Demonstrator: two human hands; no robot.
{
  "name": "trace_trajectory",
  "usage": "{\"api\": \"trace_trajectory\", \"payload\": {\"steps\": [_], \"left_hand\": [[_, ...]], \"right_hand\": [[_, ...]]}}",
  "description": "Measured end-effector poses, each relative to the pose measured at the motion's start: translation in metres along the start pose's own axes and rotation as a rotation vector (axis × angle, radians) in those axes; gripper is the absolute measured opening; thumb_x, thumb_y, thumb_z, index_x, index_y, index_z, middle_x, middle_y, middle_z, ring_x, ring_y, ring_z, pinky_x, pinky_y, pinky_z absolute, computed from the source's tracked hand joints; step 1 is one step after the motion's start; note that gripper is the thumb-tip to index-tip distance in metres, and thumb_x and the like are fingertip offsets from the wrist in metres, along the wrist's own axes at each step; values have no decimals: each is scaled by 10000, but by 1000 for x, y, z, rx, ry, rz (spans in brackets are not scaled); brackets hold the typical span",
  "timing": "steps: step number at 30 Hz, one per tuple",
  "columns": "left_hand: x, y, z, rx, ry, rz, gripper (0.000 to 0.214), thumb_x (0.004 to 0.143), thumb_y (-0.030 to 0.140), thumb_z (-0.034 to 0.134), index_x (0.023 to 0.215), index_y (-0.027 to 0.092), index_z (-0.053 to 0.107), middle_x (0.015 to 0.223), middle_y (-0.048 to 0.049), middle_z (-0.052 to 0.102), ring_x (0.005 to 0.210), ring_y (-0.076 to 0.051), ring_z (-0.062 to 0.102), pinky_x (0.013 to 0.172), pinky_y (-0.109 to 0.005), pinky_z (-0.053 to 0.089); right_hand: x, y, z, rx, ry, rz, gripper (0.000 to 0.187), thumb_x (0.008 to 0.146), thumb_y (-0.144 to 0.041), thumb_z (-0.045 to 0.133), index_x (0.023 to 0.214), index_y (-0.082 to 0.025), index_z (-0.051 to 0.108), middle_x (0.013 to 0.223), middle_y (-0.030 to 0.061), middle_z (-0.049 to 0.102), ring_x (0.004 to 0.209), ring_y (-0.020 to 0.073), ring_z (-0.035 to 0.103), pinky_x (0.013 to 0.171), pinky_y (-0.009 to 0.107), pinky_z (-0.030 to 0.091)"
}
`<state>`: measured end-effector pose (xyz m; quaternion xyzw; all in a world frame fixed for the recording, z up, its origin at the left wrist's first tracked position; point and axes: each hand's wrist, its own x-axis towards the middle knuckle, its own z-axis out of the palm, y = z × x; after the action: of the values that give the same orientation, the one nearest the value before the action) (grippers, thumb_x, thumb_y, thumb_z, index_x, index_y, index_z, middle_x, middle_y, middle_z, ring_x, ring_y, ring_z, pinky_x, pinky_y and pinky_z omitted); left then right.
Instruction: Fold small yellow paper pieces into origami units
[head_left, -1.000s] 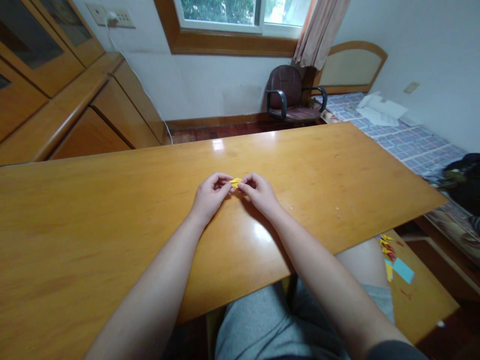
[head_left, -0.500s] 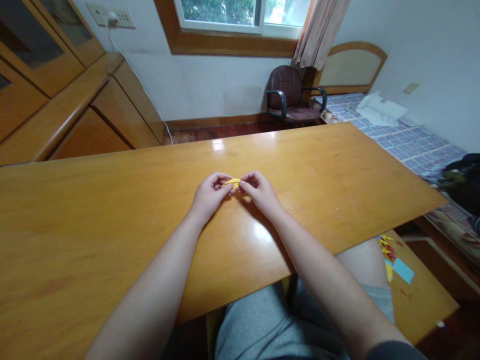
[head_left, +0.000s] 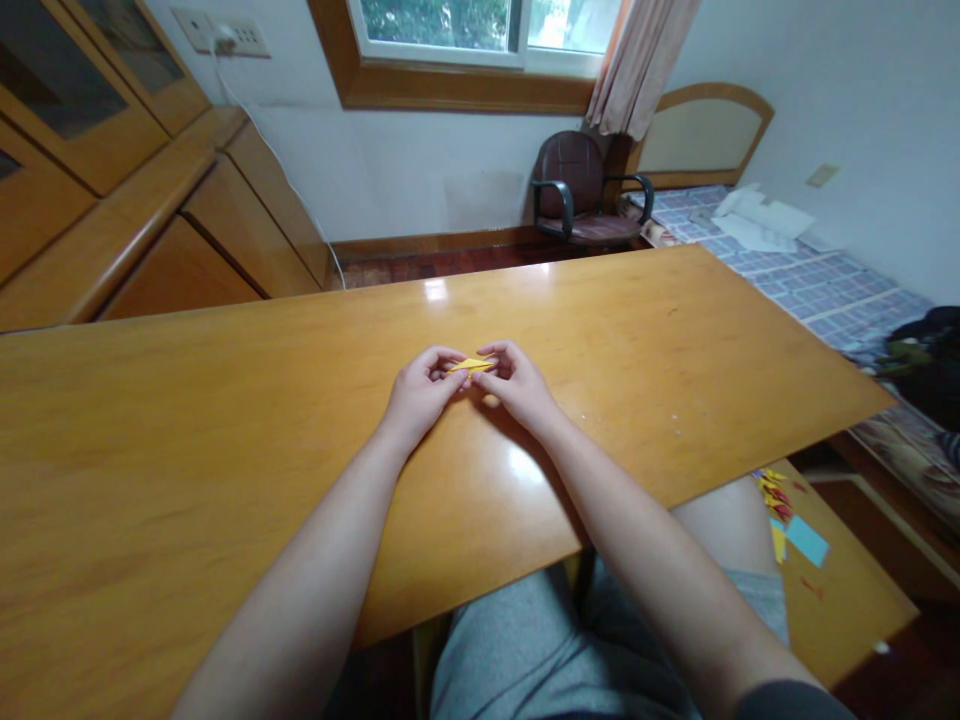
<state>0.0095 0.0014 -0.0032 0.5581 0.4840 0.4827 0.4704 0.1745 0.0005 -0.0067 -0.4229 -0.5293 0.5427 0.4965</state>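
Pinching yellow paper [head_left: 471,366] in left hand [head_left: 424,390] between long edges of table [head_left: 225,430], with unclear grip by right hand [head_left: 520,382], apparently folding, probably next needing steady creasing.

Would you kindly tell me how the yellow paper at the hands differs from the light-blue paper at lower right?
The yellow paper is folded and pointed; the light-blue paper looks flat and four-sided. The left hand holds the yellow paper, with the right hand close at its other end; the light-blue paper lies on the lower wooden surface, with no hand on it. Both are plain-coloured.
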Motion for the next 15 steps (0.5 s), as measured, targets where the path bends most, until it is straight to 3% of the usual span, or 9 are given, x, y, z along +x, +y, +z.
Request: {"api": "trace_trajectory", "payload": {"steps": [10, 15], "left_hand": [[-1, 5, 1, -38, 2, -9, 262, 709, 307, 740, 909, 170, 643, 748, 6, 671, 672, -143, 668, 657, -259, 531], [0, 4, -1, -83, -9, -17, 278, 704, 301, 745, 918, 162, 636, 719, 13, 666, 653, -132, 664, 647, -245, 528]], "right_hand": [[0, -2, -2, 109, 13, 18, 328, 737, -322, 698, 1001, -214, 536, 732, -52, 625, 699, 124, 650, 682, 268, 521], [-1, -2, -3, 81, -10, 11, 422, 707, -306, 754, 1069, -215, 559, 806, -35, 631, 707, 115, 617, 671, 256, 506]]}}
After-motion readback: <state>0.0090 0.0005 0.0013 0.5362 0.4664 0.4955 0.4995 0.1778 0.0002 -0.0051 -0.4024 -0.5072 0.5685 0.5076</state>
